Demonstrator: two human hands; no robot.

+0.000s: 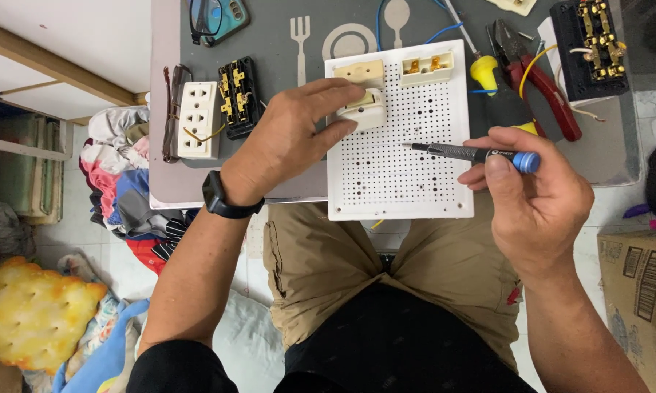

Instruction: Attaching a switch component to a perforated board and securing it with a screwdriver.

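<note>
A white perforated board [408, 167] lies on the table edge over my lap. My left hand [288, 138], with a black watch on the wrist, pinches a small cream socket part [364, 109] against the board's upper left. Two more cream parts [428, 67] sit along the board's top edge. My right hand [535, 193] holds a small screwdriver [473, 153] with a dark shaft and blue cap, its tip hovering over the board's holes to the right of the socket part.
On the grey mat [284, 51] lie a white triple socket [198, 118], a black socket back [239, 96], red-handled pliers [539, 73], a yellow-handled screwdriver [488, 73], another black terminal block [590, 44] and glasses on a phone [215, 18]. Clothes are piled left; a cardboard box [637, 291] stands right.
</note>
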